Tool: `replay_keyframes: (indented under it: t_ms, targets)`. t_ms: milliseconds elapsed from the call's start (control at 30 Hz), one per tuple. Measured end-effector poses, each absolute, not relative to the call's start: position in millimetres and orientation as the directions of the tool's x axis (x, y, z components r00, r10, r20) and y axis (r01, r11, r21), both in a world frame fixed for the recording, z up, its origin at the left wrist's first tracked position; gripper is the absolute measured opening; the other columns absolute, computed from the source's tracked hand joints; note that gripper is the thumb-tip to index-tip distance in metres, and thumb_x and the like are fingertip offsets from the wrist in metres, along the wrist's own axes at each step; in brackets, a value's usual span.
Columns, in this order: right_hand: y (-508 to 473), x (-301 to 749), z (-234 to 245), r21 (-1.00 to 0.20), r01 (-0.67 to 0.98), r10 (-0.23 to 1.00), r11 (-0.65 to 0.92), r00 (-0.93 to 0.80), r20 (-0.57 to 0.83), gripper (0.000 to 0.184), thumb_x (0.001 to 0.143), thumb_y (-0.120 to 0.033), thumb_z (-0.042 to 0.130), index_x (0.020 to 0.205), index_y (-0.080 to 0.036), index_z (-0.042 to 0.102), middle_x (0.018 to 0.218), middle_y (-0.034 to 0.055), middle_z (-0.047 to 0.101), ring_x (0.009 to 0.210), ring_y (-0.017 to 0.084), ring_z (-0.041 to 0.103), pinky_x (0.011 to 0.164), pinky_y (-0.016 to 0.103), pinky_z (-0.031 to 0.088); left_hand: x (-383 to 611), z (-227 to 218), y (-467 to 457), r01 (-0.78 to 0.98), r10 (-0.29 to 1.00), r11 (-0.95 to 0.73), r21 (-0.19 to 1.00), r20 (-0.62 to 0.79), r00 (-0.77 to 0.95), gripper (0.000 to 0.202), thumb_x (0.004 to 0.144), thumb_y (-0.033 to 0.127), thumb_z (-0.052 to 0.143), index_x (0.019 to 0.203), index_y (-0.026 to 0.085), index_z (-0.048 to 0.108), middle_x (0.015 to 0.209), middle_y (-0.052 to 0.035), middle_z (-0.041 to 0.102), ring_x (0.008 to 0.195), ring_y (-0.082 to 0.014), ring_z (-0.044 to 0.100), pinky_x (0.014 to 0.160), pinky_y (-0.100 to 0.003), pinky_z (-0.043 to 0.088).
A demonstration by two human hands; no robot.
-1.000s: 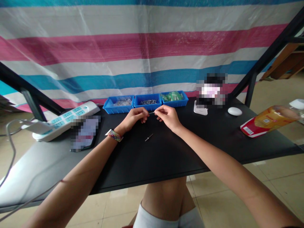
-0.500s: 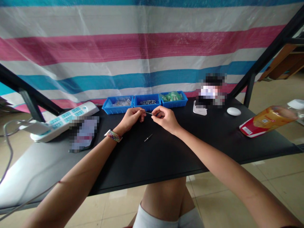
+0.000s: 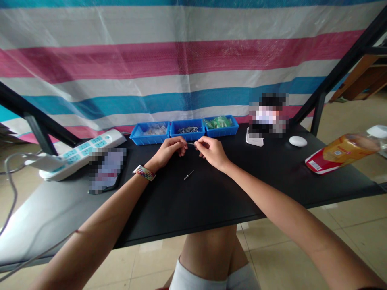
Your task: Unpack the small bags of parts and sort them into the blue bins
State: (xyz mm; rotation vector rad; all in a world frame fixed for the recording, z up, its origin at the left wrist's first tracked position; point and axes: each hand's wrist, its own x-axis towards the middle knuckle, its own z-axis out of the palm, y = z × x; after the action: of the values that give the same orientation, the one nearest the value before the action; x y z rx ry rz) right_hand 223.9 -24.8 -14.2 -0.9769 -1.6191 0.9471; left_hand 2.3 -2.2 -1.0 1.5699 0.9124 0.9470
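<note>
A thin metal pop rivet (image 3: 190, 143) spans the small gap between my two hands, just in front of the middle blue bin. My left hand (image 3: 171, 151) is closed, its thumb and fingertips pinched at the rivet's left end. At the other end, my right hand (image 3: 211, 152) pinches it between thumb and forefinger, the other fingers curled. Another pop rivet (image 3: 189, 175) lies by itself on the black table (image 3: 193, 205), nearer to me. The ends of the held rivet are hidden by my fingers.
Behind my hands stand three blue bins: one with clear bags (image 3: 155, 129), one with metal rivets (image 3: 188, 130), one with green packets (image 3: 220, 121). A power strip (image 3: 87, 148) and phone (image 3: 105, 173) lie left. Right are a white case (image 3: 254, 139), white mouse-like object (image 3: 298, 141) and drink bottle (image 3: 338, 153).
My right hand has shifted very slightly right and its fingers have curled closer around the rivet. My left hand stays nearly in place. The loose rivet has not moved.
</note>
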Motion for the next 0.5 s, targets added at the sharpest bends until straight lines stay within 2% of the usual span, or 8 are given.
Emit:
replay_keyframes:
  t_ms: [233,500]
  targets:
    - [-24.6,220.6,-12.2,-0.964,-0.008,0.950,0.265,-0.169,0.263,0.029,0.080,-0.043,0.081,0.096,-0.021,0.069,0.083,-0.0006,0.072,0.058,0.013,0.068,0.050,0.023,0.054,3.4,-5.0,1.0,0.141,0.909,-0.215,0.966,0.145,0.392,0.049,0.093,0.062,0.071,0.075,0.016,0.068,0.061,-0.0021,0.065,0.056,-0.0130,0.059,0.058,-0.024,0.048]
    - [-23.0,219.3,-6.0,-0.917,0.005,0.914,0.399,-0.085,0.397,0.018,0.084,-0.037,0.077,0.084,-0.022,0.066,0.076,-0.0013,0.069,0.057,0.013,0.067,0.052,0.024,0.054,5.0,-7.6,1.7,0.178,0.918,-0.202,0.963,0.123,0.377,0.061,0.095,0.071,0.064,0.069,0.016,0.069,0.060,-0.0042,0.065,0.055,-0.0130,0.058,0.057,-0.024,0.048]
